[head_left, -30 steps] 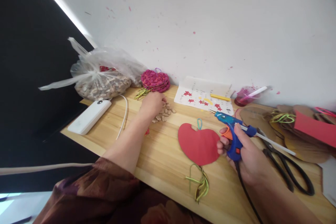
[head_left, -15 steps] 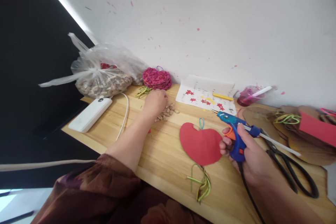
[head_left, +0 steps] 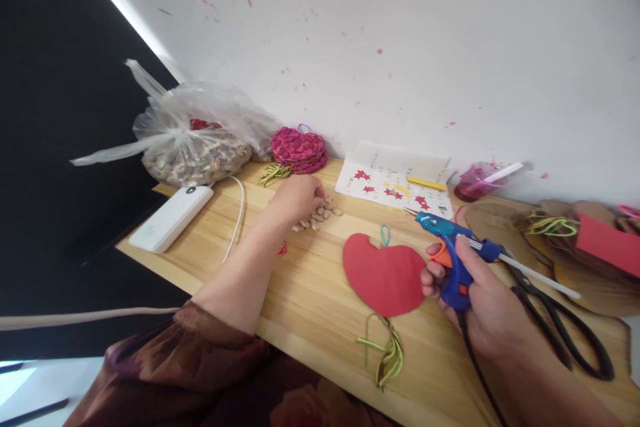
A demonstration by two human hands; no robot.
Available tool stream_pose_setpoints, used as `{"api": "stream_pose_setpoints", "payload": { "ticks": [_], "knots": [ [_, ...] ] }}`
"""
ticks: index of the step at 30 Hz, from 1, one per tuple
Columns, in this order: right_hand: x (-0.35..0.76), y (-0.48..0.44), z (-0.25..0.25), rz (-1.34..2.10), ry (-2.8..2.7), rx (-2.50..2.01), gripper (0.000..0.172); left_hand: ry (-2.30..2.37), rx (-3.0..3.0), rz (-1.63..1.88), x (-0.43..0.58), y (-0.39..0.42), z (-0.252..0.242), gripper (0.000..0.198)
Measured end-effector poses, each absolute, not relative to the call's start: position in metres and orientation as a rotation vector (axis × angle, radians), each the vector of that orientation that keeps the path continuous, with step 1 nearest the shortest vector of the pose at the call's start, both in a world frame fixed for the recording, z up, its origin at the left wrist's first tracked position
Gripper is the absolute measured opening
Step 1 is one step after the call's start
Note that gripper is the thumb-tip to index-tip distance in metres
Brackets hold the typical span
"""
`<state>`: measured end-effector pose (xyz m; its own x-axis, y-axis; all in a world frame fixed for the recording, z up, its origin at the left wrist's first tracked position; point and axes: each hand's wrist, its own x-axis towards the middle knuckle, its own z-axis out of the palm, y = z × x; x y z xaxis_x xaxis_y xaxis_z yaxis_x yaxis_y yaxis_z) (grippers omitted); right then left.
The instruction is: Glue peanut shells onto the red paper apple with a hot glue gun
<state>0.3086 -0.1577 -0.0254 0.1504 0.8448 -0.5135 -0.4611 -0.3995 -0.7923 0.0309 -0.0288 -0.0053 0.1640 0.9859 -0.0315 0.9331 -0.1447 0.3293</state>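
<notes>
My right hand [head_left: 483, 297] is wrapped round a blue hot glue gun [head_left: 455, 267] with an orange trigger; its metal nozzle points left and a white glue stick juts from the back. My left hand [head_left: 301, 197] is at a small pile of pale nut shells [head_left: 320, 215], fingers curled together at its edge; whatever they hold is hidden. Between my hands lies a red apple-like cutout [head_left: 383, 275] with a teal loop [head_left: 385, 235] at its top. A green thread tassel [head_left: 389, 360] lies just below the cutout.
A clear bag of shells [head_left: 195, 153] and a white power bank [head_left: 173, 219] stand left. Magenta shell-covered pieces [head_left: 299, 149] are stacked behind. Star-marked paper [head_left: 393, 187], a cup of red liquid [head_left: 473, 183], black scissors [head_left: 560, 323] and cardboard cutouts [head_left: 590, 290] lie back and right.
My left hand has moved slightly right and nearer me over the shell pile, fingers still curled. My right hand keeps its grip on the glue gun, nearly unmoved. The view has shifted slightly.
</notes>
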Motion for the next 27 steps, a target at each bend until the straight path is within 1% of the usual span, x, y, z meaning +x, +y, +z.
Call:
{"api": "stream_pose_setpoints", "payload": {
  "ticks": [7, 14, 17, 20, 23, 27],
  "knots": [
    [0.308, -0.158, -0.024, 1.477, -0.419, -1.344, 0.037, 1.853, 2.126, 0.323, 0.031, -0.024, -0.013, 0.021],
    [0.307, -0.157, -0.024, 1.471, -0.437, -1.344, 0.038, 1.931, 2.042, 0.36, 0.032, -0.018, -0.019, 0.014],
    [0.307, -0.158, -0.024, 1.475, -0.431, -1.339, 0.038, 1.992, 2.053, 0.37, 0.032, -0.019, -0.013, 0.014],
    [0.308, -0.158, -0.025, 1.487, -0.434, -1.322, 0.04, 2.007, 2.099, 0.383, 0.025, -0.026, -0.001, 0.019],
    [0.309, -0.157, -0.026, 1.5, -0.445, -1.309, 0.043, 1.893, 2.222, 0.281, 0.015, -0.032, 0.006, 0.024],
    [0.31, -0.156, -0.027, 1.499, -0.452, -1.308, 0.046, 1.734, 2.347, 0.124, 0.009, -0.031, -0.001, 0.033]
  ]
}}
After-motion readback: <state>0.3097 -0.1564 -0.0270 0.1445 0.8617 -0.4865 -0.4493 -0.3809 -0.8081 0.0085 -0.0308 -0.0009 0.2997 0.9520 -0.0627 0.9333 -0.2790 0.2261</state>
